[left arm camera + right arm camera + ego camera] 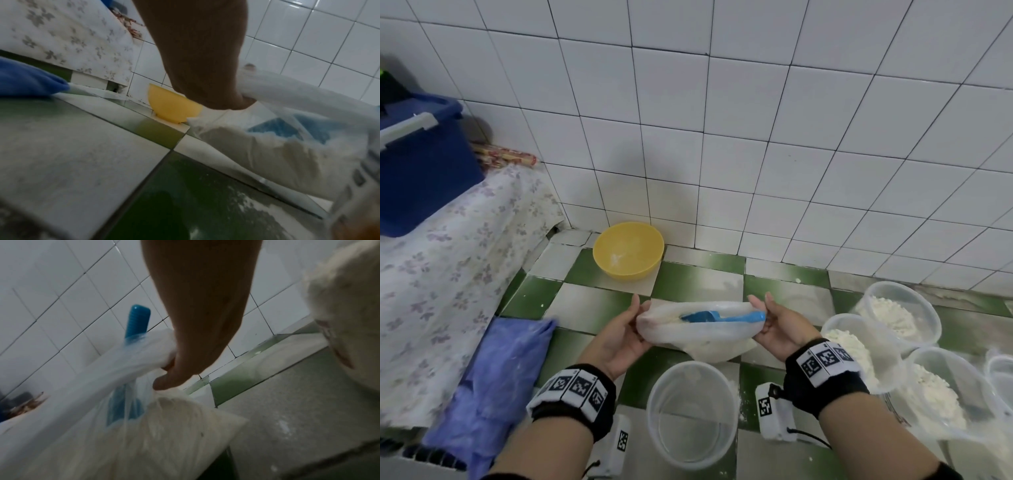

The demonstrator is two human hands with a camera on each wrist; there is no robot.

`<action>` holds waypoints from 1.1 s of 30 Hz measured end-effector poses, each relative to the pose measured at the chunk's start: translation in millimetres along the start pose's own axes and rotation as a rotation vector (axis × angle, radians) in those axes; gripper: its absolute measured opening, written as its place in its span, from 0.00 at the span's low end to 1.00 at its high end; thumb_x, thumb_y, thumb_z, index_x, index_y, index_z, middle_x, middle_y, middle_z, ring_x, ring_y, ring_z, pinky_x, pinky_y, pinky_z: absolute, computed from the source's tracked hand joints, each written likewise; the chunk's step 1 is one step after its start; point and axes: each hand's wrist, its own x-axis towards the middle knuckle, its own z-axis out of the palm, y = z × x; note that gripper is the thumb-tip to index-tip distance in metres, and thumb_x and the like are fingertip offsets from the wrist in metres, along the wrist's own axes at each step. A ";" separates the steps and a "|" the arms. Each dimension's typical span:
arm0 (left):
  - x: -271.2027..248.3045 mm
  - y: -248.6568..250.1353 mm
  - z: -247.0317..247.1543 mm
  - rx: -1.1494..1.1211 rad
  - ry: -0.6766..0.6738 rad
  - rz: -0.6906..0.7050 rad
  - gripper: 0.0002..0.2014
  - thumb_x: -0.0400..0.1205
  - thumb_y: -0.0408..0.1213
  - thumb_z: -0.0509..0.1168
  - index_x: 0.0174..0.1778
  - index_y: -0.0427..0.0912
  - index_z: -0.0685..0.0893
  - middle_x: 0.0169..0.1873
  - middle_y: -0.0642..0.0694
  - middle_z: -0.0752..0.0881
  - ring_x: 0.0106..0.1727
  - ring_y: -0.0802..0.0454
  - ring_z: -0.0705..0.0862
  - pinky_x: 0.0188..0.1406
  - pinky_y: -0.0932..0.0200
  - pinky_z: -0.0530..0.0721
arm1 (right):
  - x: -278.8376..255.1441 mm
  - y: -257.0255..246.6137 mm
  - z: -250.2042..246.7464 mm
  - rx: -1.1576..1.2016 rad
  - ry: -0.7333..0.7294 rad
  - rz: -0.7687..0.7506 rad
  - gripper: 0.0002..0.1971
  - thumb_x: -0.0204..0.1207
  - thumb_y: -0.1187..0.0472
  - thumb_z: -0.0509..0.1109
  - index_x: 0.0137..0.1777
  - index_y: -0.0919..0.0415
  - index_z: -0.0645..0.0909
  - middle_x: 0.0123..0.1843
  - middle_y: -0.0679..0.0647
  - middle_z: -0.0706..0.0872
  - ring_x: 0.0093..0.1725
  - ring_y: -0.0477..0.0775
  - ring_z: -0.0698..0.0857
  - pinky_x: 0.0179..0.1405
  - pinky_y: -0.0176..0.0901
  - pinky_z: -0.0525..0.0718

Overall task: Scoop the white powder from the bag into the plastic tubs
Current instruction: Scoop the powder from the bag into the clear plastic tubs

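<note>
A clear plastic bag (698, 334) of white powder (267, 155) sits on the green and white tiled floor. Its mouth is stretched wide between both hands. My left hand (631, 325) grips the left edge of the bag (273, 91). My right hand (767, 320) pinches the right edge of the bag (131, 363). A blue scoop (719, 317) lies inside the bag; in the right wrist view the scoop's handle (138, 321) sticks out above the rim. An empty clear tub (691, 414) stands just in front of the bag. Three tubs holding powder (887, 315) (852, 349) (941, 394) stand at the right.
A yellow bowl (628, 250) sits by the white tiled wall (756, 120) behind the bag. A blue cloth (500, 373) lies on the floor at the left, beside a flowered sheet (438, 274) with a dark blue bin (417, 164) on it. Another tub's rim (1001, 373) shows at the far right.
</note>
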 end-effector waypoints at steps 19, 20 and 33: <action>5.8 2.0 -22.3 0.324 -0.161 -0.095 0.27 0.81 0.59 0.58 0.46 0.37 0.88 0.61 0.30 0.85 0.65 0.29 0.83 0.59 0.37 0.85 | 10.8 19.0 4.1 -0.571 -0.168 0.020 0.35 0.80 0.34 0.50 0.41 0.64 0.86 0.52 0.60 0.85 0.43 0.58 0.84 0.44 0.50 0.86; 6.3 2.4 -20.2 0.323 -0.172 -0.103 0.27 0.82 0.58 0.58 0.48 0.36 0.88 0.61 0.31 0.86 0.64 0.30 0.83 0.58 0.37 0.86 | 10.6 18.0 5.1 -0.596 -0.182 0.039 0.36 0.80 0.35 0.49 0.46 0.66 0.87 0.52 0.59 0.86 0.39 0.55 0.83 0.43 0.48 0.86; 17.0 -9.6 -15.6 0.163 -0.089 -0.054 0.17 0.79 0.47 0.66 0.51 0.35 0.78 0.60 0.30 0.82 0.66 0.31 0.82 0.44 0.45 0.91 | 20.8 5.0 6.2 -0.378 -0.151 0.018 0.24 0.80 0.42 0.60 0.57 0.62 0.86 0.50 0.61 0.90 0.48 0.58 0.86 0.46 0.51 0.85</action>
